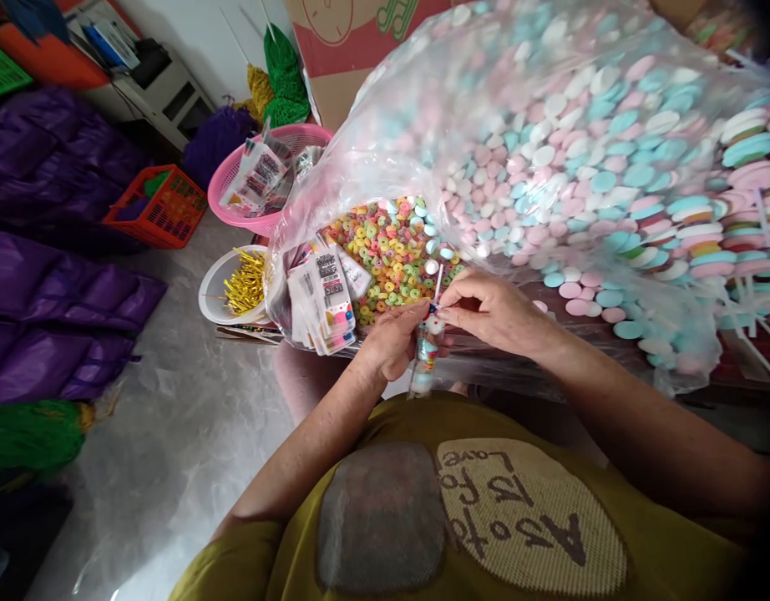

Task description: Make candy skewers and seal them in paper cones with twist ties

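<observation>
In front of my belly, my left hand (pixel 397 338) is closed around a clear printed wrapper of candies (pixel 426 355), which hangs down from my fingers. A white stick (pixel 438 282) sticks up out of the wrapper's top. My right hand (pixel 488 307) pinches the wrapper's neck beside the stick; whether a tie lies between those fingertips is too small to tell. Just left of my hands lies a stack of flat printed wrappers (pixel 322 300). Behind them are small ring candies (pixel 385 255) in many colours.
A big clear bag of pastel candy discs (pixel 548 150) fills the right side. At left stand a white bowl of gold twist ties (pixel 247 284), a pink basket (pixel 219 188) with wrappers and an orange crate (pixel 184 221). Candy sticks (pixel 752 175) lie at far right.
</observation>
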Tool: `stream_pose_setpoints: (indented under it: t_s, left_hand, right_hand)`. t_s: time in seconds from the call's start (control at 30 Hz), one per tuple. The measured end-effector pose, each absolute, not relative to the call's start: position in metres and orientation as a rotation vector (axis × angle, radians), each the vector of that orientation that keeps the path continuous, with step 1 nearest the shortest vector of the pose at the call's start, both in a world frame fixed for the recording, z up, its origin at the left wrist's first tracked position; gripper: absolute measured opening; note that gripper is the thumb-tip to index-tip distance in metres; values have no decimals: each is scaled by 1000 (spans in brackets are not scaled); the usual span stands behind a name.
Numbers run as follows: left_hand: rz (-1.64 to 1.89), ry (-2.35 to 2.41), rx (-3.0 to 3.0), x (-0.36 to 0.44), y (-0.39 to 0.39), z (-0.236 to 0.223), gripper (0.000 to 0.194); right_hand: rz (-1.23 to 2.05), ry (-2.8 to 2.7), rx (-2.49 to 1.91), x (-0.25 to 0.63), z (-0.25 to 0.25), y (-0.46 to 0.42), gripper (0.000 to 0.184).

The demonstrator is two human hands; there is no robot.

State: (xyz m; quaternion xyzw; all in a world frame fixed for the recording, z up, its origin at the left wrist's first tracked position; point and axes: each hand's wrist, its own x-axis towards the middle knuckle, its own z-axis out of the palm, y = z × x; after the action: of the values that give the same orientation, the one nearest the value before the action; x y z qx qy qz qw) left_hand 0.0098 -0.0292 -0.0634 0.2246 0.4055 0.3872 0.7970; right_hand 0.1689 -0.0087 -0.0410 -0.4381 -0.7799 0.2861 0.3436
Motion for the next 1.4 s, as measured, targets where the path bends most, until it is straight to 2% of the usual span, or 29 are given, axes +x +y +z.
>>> stream_pose_setpoints:
  t_s: [0.1, 0.23, 0.5, 0.8, 0.9, 1.03, 1.1, 1.17, 1.27, 1.4]
  left_hand:
    - [733, 820, 456, 9, -30, -63, 28]
    - [713, 808, 484, 8, -32, -61, 32]
    - [904, 877, 538, 11, -29, -61, 24]
    - [1109, 1031, 787, 18, -36, -68, 18]
    - [1065, 975, 753, 14, -35, -65, 25]
    - [1080, 939, 717, 11, -33, -60, 31]
    - [1118, 962, 735, 10, -33, -61, 31]
    - [1145, 975, 776, 9, -34, -62, 30]
    - [1235, 1035, 965, 7, -36, -62, 28]
    - [1320, 1129, 1125, 6, -37, -57, 28]
  right_hand:
    - [648, -2054, -991, 171, -32, -10, 11]
    - [715, -2074, -844, 174, -27, -16, 10]
    - [789, -2052, -1052, 179, -28, -20, 10]
    - [1152, -2038, -1072, 173, -41, -26, 15]
    - [992, -1956, -1051, 168, -47, -32, 14]
    - [403, -1922, -951, 159, -48, -33, 8]
    - [261, -1946, -886, 157, -45, -31, 11]
    - [322, -1946, -881, 157, -42, -28, 9]
    - [613, -1755, -987, 164, -40, -26, 8]
    - [1026, -1367, -1085, 171, -45, -27, 19]
